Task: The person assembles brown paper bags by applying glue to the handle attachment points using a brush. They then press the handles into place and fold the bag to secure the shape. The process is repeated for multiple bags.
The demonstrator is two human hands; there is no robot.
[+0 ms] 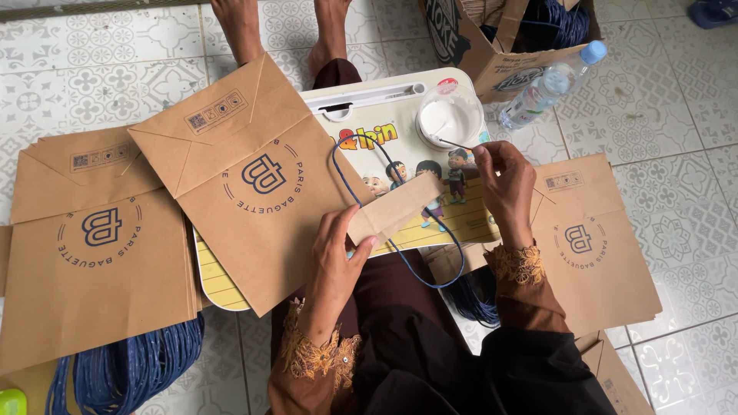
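Note:
My left hand grips a brown paper strip with a dark blue cord loop hanging from it, over a small lap table printed with cartoon figures. My right hand pinches a thin stick whose tip reaches the rim of a white bowl of glue. A flat brown paper bag with a round dark blue logo lies on the table's left part, right beside my left hand.
A stack of flat brown bags lies at left and another at right. Blue cord bundles sit at bottom left. A cardboard box and a plastic bottle are at the top right. Someone's bare feet rest on the tiles.

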